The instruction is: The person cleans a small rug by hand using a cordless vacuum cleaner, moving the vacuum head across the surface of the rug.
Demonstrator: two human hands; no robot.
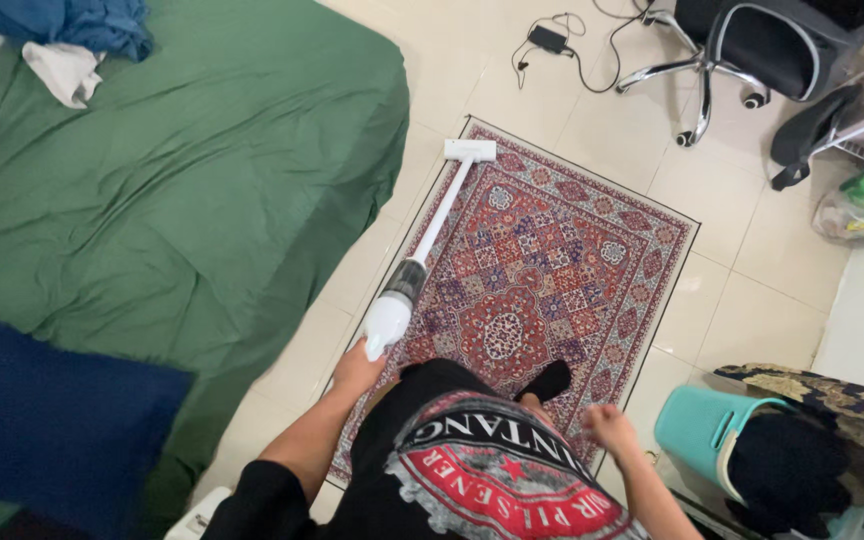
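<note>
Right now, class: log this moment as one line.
left hand: grips white stick vacuum | vacuum head: on patterned rug | right hand: free, loosely closed

From up here I see a black T-shirt (432,470) filling the near middle of my view. Its short sleeve (257,500) ends above the elbow on the left side, and both forearms are bare below it. Across the chest runs a large round print (512,480): a red field with a small red star at its middle, ringed by a grey-white band of block lettering, the edges of the print ragged and worn-looking. Farther out, past the shirt's hem, one foot wears a black sock (549,382). The hands (357,368) wear no gloves, rings or watch that I can make out.
</note>
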